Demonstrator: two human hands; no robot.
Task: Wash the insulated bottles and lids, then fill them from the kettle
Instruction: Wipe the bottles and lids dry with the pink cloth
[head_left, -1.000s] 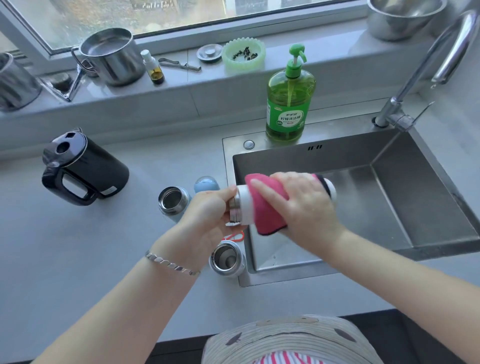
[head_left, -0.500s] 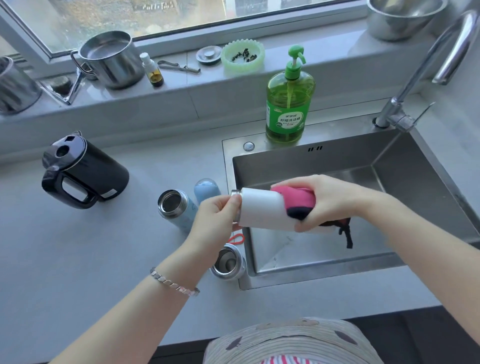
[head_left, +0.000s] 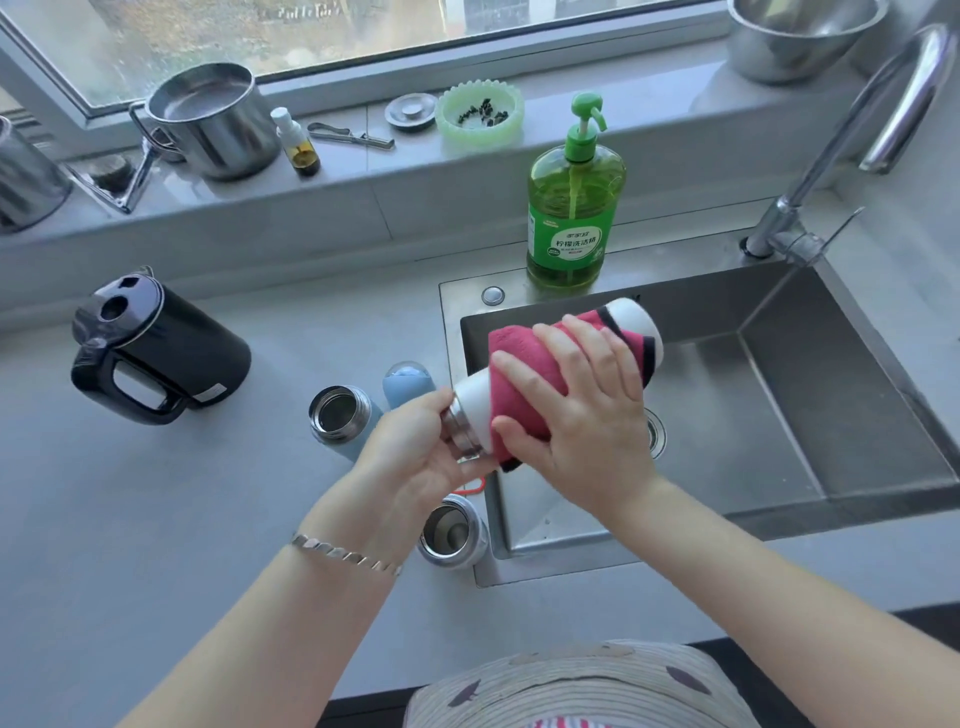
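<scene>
Bottles: two for certain; the white bottle (head_left: 474, 402) in your hands and one blue bottle (head_left: 343, 421) standing open-mouthed on the counter (head_left: 156, 519), just left of the sink (head_left: 857, 415)
Lids: one blue lid (head_left: 408, 382), just behind the blue bottle and beside the sink's left rim
Steel cup: one steel cup (head_left: 452, 535), mouth up, at the sink's near left corner; whether it is a bottle or a lid, you cannot tell from here
Kettle: one black kettle (head_left: 171, 353), lid shut, on the counter well to the left of the bottles
Cloth: one pink cloth (head_left: 519, 353) with a dark edge, wrapped round the body of the white bottle
Soap: one green soap bottle (head_left: 571, 208) with a pump, on the sink's back ledge
Tap: one tap (head_left: 852, 114) at the far right corner, with no water running from it
Windowsill: one steel mug (head_left: 213, 119), one small dropper bottle (head_left: 298, 143), one green dish (head_left: 480, 114), one steel bowl (head_left: 800, 36)
White bottle position: tilted over the sink's left edge, steel neck towards you and left, base pointing away over the basin
Left hand: your left hand (head_left: 415, 457) has its fingers curled round the steel neck and grips it
Right hand: your right hand (head_left: 582, 415) wraps over the cloth, fingers a little spread, holding it against the bottle
</scene>
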